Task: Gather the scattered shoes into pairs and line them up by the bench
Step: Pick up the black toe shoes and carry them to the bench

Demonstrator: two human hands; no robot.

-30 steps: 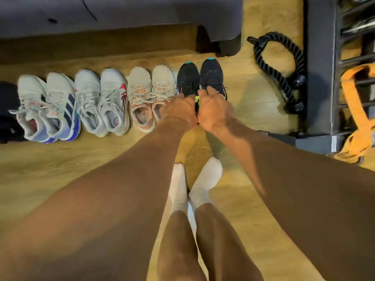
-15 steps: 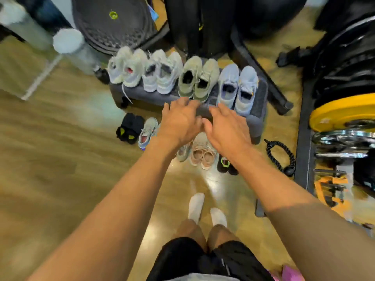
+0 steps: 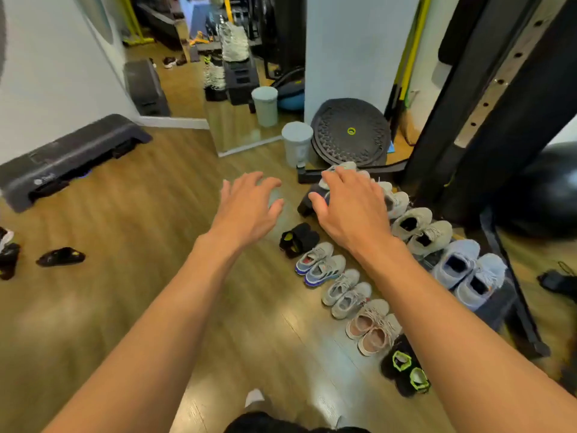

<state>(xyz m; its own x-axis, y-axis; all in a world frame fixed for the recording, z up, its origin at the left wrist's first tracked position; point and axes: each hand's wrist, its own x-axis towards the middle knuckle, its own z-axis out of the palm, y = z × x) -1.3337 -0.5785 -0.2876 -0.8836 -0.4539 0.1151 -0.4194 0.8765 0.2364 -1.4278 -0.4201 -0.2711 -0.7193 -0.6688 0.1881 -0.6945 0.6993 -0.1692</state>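
Between pickups; nothing held in left hand [image 3: 249, 210] or right hand [image 3: 349, 210], both spread wide. Row [image 3: 346, 292] by bench [image 3: 496, 310] looks mostly done. Next: fetch black strays [image 3: 61, 256] far left, pair them.

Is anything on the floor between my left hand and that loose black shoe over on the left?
Nothing visible. Only bare wood floor lies between your left hand and the black shoe; the grey step platform sits farther back by the wall, off that line.
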